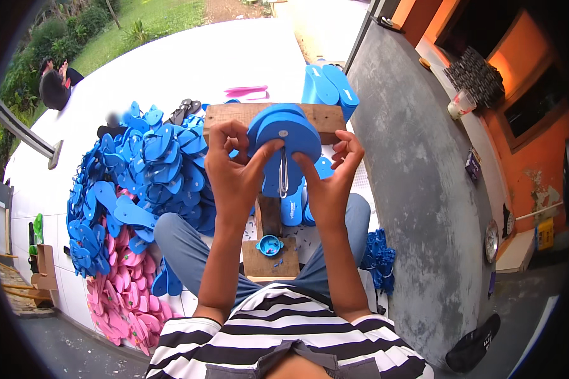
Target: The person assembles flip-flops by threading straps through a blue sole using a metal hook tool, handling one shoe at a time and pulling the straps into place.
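Observation:
In front of me, two blue flip-flop soles (287, 129) are held stacked, one slightly offset behind the other. My left hand (231, 158) grips their left side, thumb pressed on the upper face. On the right side, my right hand (332, 174) pinches them with its thumb near the middle. A thin pale loop (284, 180), wire or cord, hangs between my thumbs; I cannot tell how it is fastened. Just behind the soles is a wooden beam (329, 117). Below, a small blue bowl (269, 246) with dark bits in it rests on a wooden board (253, 265).
A heap of blue flip-flops (164, 151) lies on my left, with pink flip-flops (129, 297) nearer. More blue soles (325, 85) stand behind the beam. Blue straps (379, 259) lie by my right knee. A person (55, 85) sits at the far left. A grey ledge (411, 158) runs along the right.

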`<state>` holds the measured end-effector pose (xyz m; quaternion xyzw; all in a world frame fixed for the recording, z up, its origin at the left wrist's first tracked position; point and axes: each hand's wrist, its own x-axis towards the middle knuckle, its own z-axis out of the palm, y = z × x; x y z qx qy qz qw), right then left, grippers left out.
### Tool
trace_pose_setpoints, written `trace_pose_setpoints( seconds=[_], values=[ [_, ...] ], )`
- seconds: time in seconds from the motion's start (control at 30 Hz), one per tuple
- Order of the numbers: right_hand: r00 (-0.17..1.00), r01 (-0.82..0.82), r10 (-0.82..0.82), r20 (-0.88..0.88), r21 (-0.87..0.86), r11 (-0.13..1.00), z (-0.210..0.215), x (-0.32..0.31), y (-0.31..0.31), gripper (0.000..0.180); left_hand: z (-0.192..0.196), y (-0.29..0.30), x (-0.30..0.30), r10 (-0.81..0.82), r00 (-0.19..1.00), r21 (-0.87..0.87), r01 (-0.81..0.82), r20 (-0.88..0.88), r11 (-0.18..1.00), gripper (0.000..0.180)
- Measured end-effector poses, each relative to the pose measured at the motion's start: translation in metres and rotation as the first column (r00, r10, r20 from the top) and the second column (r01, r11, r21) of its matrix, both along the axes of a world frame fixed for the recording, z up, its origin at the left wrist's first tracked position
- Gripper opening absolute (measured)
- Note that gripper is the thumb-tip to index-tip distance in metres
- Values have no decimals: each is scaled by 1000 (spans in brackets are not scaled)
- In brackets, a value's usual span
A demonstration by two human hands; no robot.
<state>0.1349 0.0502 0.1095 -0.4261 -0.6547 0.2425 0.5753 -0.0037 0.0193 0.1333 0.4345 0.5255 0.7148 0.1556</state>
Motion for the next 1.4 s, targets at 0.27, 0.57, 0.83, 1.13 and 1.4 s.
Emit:
trace_pose_setpoints(
  seconds=[0.27,0.57,0.83,1.13,1.4],
  values=[
    [999,15,-22,43,152,988,-11,-9,-18,38,-35,-11,-4,135,919,157,-81,-372,984,38],
    [989,100,-123,87,226,969,1,-33,-20,22,14,-13,-32,204,494,164,-123,-845,979,77],
    [995,52,-67,70,199,979,-4,-42,-27,18,23,-4,-52,-62,482,-100,-52,-874,994,88],
    [979,-26,37,-201,59,998,-45,24,-25,13,24,-4,-50,-54,477,-99,-71,-877,993,73],
    [887,117,107,449,-444,889,-189,83,10,34,49,18,-62,-186,357,-216,-47,-915,975,63]
  ],
)
